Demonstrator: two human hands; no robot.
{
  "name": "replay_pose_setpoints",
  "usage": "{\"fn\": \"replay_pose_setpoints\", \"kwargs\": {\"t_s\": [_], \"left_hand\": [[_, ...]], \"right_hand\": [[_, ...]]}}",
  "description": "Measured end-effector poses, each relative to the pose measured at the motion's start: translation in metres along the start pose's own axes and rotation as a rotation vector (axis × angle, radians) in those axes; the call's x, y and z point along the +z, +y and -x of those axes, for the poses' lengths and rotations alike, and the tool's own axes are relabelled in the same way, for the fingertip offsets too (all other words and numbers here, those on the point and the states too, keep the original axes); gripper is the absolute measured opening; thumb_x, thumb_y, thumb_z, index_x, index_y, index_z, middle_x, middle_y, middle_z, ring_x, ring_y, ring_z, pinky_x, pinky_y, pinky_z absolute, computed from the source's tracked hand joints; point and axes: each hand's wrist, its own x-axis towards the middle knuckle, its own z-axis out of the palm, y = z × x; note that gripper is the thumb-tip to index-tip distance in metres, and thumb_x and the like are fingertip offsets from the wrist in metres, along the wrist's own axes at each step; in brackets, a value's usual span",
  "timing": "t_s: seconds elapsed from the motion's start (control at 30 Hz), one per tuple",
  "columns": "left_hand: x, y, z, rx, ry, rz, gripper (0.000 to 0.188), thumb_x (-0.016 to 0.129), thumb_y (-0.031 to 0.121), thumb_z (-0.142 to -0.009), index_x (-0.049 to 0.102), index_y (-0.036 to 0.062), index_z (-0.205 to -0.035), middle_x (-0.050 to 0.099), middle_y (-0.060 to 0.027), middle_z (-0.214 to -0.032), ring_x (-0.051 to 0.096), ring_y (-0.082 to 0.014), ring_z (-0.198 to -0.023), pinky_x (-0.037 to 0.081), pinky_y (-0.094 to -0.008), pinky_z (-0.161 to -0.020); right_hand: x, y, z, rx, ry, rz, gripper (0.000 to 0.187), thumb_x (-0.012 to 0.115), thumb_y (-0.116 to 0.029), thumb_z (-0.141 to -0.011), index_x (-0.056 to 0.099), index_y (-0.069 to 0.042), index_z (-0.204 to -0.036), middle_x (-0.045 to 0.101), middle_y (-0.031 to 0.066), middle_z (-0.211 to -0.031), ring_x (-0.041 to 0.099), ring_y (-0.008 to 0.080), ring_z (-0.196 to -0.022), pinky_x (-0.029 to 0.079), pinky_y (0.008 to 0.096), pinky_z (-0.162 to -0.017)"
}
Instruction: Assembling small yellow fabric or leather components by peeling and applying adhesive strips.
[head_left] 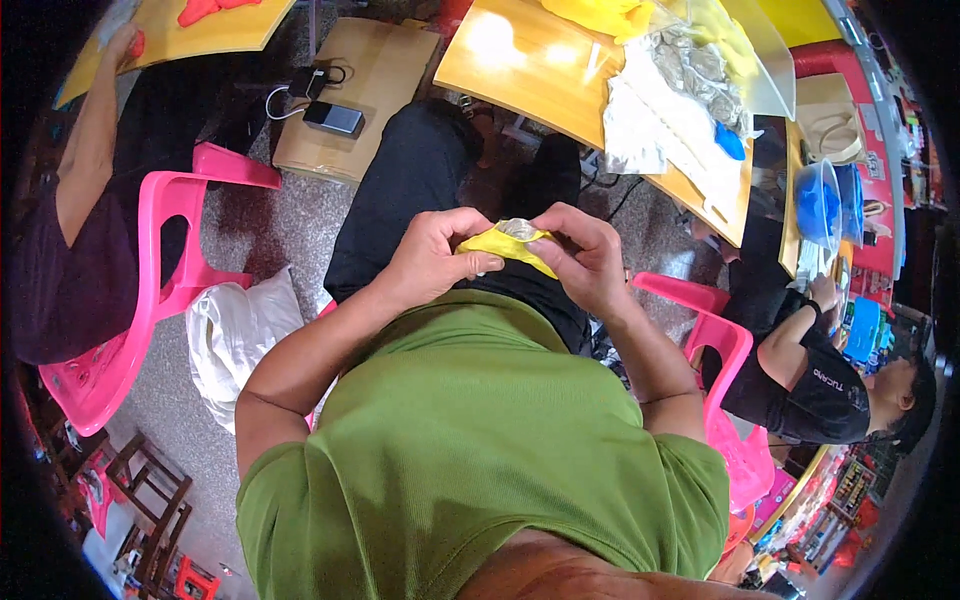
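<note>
Above my lap, both hands grip a small yellow fabric piece (490, 243) that looks like a pouch. A rounded, shiny, clear-grey thing (518, 229) shows at its opening; its exact kind cannot be made out. My left hand (432, 258) pinches the left end of the cloth between thumb and fingers. On the other end, my right hand (588, 265) is closed, its thumb pressing by the shiny thing. Similar grey shiny pieces (692, 68) lie heaped on white sheeting (640, 115) on the table ahead to the right.
The wooden table (530, 85) also bears yellow cloth (605, 14) and a blue piece (730, 141). A dark power bank (334, 118) lies on a cardboard box (385, 75). A white sack (240, 335) rests near a pink chair (152, 255). People sit on both sides.
</note>
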Motion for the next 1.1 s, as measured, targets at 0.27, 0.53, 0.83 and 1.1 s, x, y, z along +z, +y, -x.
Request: {"fn": "replay_pose_setpoints", "kwargs": {"t_s": [0.27,0.53,0.83,1.1], "left_hand": [[-0.009,0.005,0.001,0.009,-0.069,0.474,0.046,0.076,0.004,-0.071,0.056,0.0027,-0.113,0.063,-0.0022,-0.093,0.057,-0.0050,-0.075,0.048,-0.0191,-0.064],[-0.011,-0.019,0.004,-0.117,-0.068,0.285,0.066,0.079,0.002,-0.064,0.047,0.0033,-0.121,0.059,-0.0040,-0.097,0.057,-0.0102,-0.082,0.050,-0.0243,-0.074],[-0.009,-0.002,0.007,-0.137,-0.101,0.492,0.063,0.078,0.001,-0.065,0.048,0.0026,-0.121,0.061,-0.0048,-0.093,0.058,-0.0098,-0.081,0.048,-0.0231,-0.074],[-0.024,-0.011,0.001,-0.024,-0.257,0.157,0.045,0.077,0.015,-0.072,0.057,0.0000,-0.110,0.063,-0.0061,-0.093,0.059,-0.0120,-0.085,0.048,-0.0258,-0.078]], "right_hand": [[0.000,-0.002,-0.002,0.333,0.188,-0.681,0.013,0.064,-0.005,-0.083,0.059,0.000,-0.094,0.063,0.0078,-0.082,0.058,0.0096,-0.064,0.048,0.0222,-0.052],[0.019,0.018,-0.006,-0.177,0.110,0.031,0.008,0.062,0.004,-0.076,0.057,0.000,-0.080,0.057,0.0052,-0.073,0.056,0.0157,-0.067,0.046,0.0264,-0.060],[0.017,0.014,-0.006,-0.363,0.329,0.197,0.017,0.060,0.009,-0.070,0.058,-0.004,-0.081,0.057,0.0118,-0.073,0.059,0.0276,-0.066,0.048,0.0310,-0.057],[0.006,0.010,-0.011,-0.377,0.124,0.107,0.017,0.061,0.009,-0.072,0.055,0.000,-0.085,0.058,0.0139,-0.078,0.060,0.0291,-0.068,0.048,0.0333,-0.057]]}}
